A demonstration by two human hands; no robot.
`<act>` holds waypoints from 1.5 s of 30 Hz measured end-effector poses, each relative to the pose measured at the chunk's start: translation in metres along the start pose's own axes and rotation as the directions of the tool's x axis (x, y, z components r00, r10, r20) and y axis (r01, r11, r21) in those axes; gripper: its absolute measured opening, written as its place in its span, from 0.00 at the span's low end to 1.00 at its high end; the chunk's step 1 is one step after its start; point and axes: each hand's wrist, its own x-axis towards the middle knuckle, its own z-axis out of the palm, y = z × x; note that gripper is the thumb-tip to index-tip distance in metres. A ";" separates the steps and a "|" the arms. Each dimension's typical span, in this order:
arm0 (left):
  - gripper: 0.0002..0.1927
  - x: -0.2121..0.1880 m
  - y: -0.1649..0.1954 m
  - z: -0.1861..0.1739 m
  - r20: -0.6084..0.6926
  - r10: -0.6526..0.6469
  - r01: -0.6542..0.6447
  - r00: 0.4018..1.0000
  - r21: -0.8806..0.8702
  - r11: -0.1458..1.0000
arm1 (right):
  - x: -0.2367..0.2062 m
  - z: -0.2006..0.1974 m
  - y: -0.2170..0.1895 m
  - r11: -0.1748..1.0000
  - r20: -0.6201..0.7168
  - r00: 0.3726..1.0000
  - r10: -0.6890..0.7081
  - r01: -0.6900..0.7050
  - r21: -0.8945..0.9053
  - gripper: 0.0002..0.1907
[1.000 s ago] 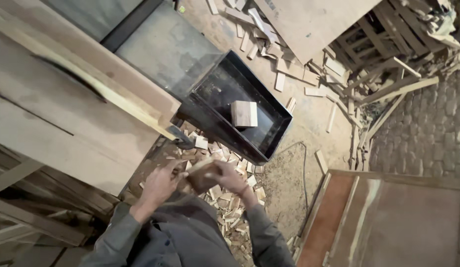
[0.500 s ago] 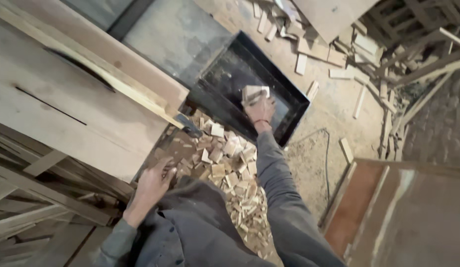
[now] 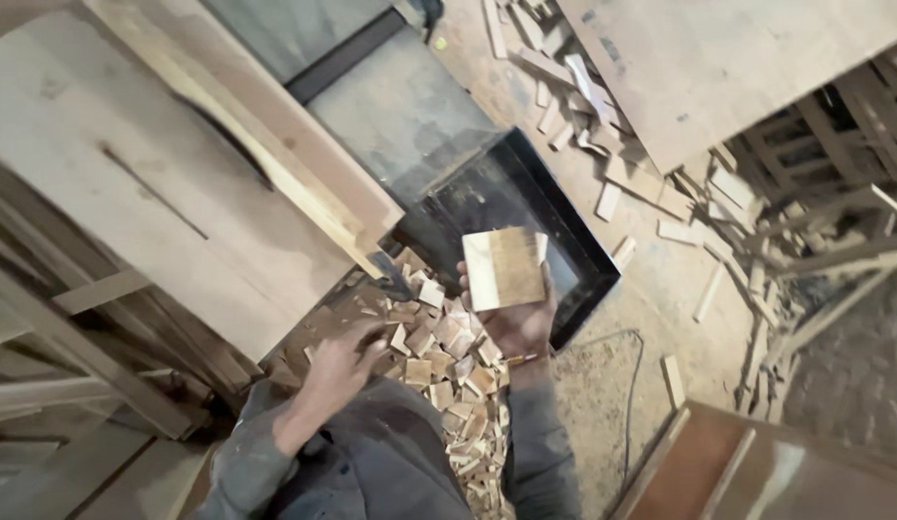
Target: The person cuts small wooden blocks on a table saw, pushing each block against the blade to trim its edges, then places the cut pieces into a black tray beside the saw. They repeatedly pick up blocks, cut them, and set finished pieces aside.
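Right hand (image 3: 521, 323) is up, gripping a square wood block (image 3: 506, 268) by its lower edge, thumb on one side, fingers behind. The flat face is turned toward the camera, probably so we can see the grain and the two-tone colour: pale on the left, darker brown on the right. The block sits in the air just over the near corner of the black tray (image 3: 588, 260), not touching it.

Left hand (image 3: 347, 358) is down on the pile of offcuts (image 3: 448, 371), fingers curled into the scraps. We can't tell whether it has actually closed on a piece or is just resting there.

The offcuts lie heaped on the floor right below the saw table (image 3: 179, 193), which fits pieces dropping off the end of the cut. The tray sits tight against that pile and the table corner, within reach of both hands. The long board (image 3: 265, 144) lies along the table edge like a fence.

More scrap strips (image 3: 574, 87) are scattered on the sawdust floor beyond the tray, next to a big plywood sheet (image 3: 738, 67). A thin cable (image 3: 633, 385) runs across the floor on the right.
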 end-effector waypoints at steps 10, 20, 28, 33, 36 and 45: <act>0.20 0.012 0.082 -0.031 -0.295 0.011 -0.119 0.956 -0.353 0.928 | 0.002 0.047 0.083 0.879 0.072 0.992 0.099 -0.054 -0.473 0.31; 0.22 -0.014 0.071 -0.057 -0.203 -0.284 0.180 0.937 -0.418 0.891 | 0.001 0.090 0.120 0.295 0.148 0.987 -0.057 0.158 -0.942 0.45; 0.15 -0.019 0.030 -0.067 -0.344 -0.109 -0.104 0.933 -0.547 0.831 | 0.022 0.077 0.109 0.405 0.089 0.992 0.090 0.045 -0.913 0.18; 0.19 -0.026 0.028 -0.085 -0.021 -0.201 0.108 0.979 -0.787 0.607 | 0.020 0.081 0.111 0.332 0.030 0.995 0.097 -0.004 -0.943 0.14; 0.22 -0.028 0.028 -0.091 -0.090 -0.119 0.009 0.989 -0.760 0.649 | 0.016 0.092 0.117 0.348 0.030 0.996 0.083 0.000 -0.938 0.12; 0.24 -0.035 0.026 -0.105 -0.339 0.243 -0.360 0.909 -0.345 0.867 | 0.019 0.114 0.127 0.172 0.489 0.872 0.016 0.479 -0.861 0.12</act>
